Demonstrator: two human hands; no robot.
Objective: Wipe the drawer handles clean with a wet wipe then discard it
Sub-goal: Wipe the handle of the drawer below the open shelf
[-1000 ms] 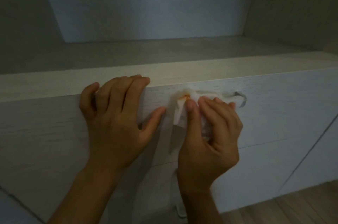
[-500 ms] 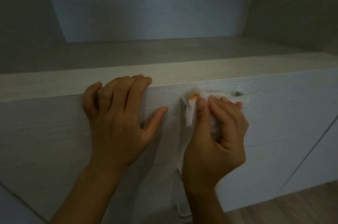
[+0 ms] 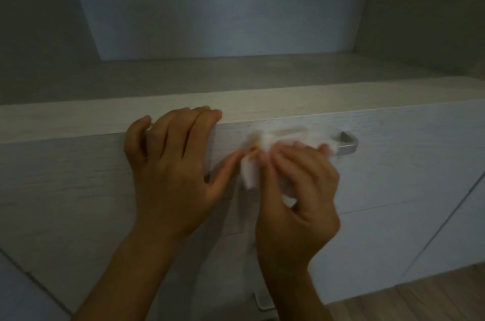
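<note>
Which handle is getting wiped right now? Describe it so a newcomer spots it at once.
On the pale wood-grain cabinet below the open shelf, look at the top drawer front. Just under its upper edge runs a silver metal handle. Only its right end shows; the rest is covered by the white wet wipe that the right hand grips.

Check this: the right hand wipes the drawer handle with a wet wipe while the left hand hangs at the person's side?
No. In the head view the left hand rests on the drawer front, fingers over its top edge. The right hand does wipe the handle with the wet wipe.
</note>
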